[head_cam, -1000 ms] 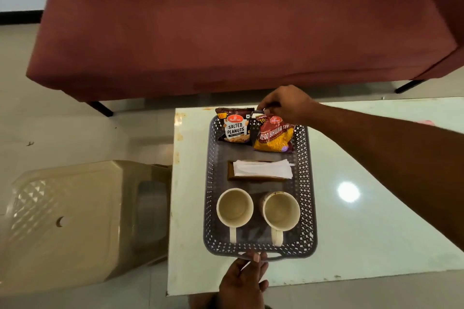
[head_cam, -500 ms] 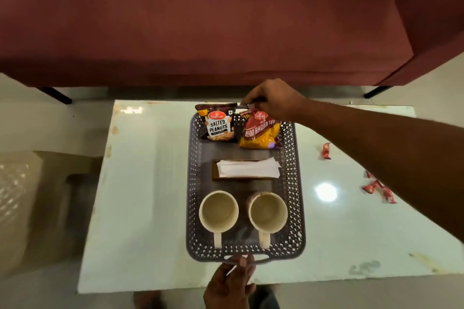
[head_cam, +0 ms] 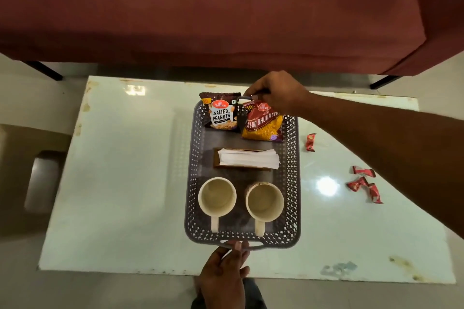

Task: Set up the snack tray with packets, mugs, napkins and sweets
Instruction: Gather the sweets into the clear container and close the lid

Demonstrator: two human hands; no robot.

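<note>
At centre frame a grey tray [head_cam: 192,158] runs lengthwise top to bottom, holding two packets [head_cam: 222,115], napkins [head_cam: 251,158] and two mugs [head_cam: 217,197]. The right hand [head_cam: 276,93] curls round its far handle, the left hand [head_cam: 223,271] grips the near one. Red sweets [head_cam: 364,183] lie on the table [head_cam: 125,183] at right, nearest the right arm, which may hide more

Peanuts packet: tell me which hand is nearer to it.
Right. The right hand grips the tray at its far handle, just beside the peanuts packet; the left hand grips its near handle, beyond the mugs.
</note>
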